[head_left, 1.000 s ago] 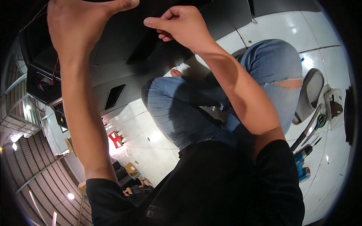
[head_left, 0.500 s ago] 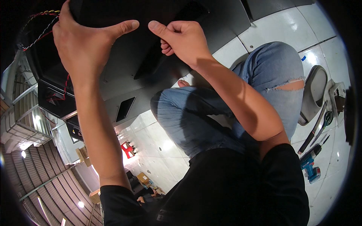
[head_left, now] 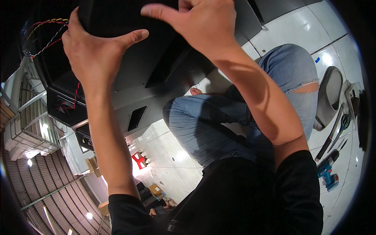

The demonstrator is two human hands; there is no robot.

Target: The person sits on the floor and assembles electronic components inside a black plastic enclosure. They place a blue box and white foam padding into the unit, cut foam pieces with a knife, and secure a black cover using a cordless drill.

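Note:
A large black cabinet (head_left: pixel 129 98) with dark rectangular slots stands in front of me. My left hand (head_left: pixel 94 55) is against its dark left part, thumb stretched to the right and forefinger pointing up. Its other fingers are partly hidden, and I see nothing held in it. Farther right, over the cabinet, is my right hand (head_left: pixel 203 23), its thumb stuck out to the left. The top edge of the picture cuts off most of its fingers. Twisted red, yellow and white wires (head_left: pixel 49 23) hang beside my left hand.
My bent knees in torn jeans (head_left: pixel 290 66) are close to the cabinet on white floor tiles. To the right lie a grey sandal (head_left: pixel 329 98), scissors (head_left: pixel 344 121), a long dark tool (head_left: pixel 325 147) and a blue cordless drill (head_left: pixel 327 174). A red stool (head_left: pixel 139 159) stands behind, near cardboard boxes.
My right hand has moved up and its thumb has swung out from the curled fingers. My left hand has shifted slightly right and down in the picture, and the whole view has shifted a little.

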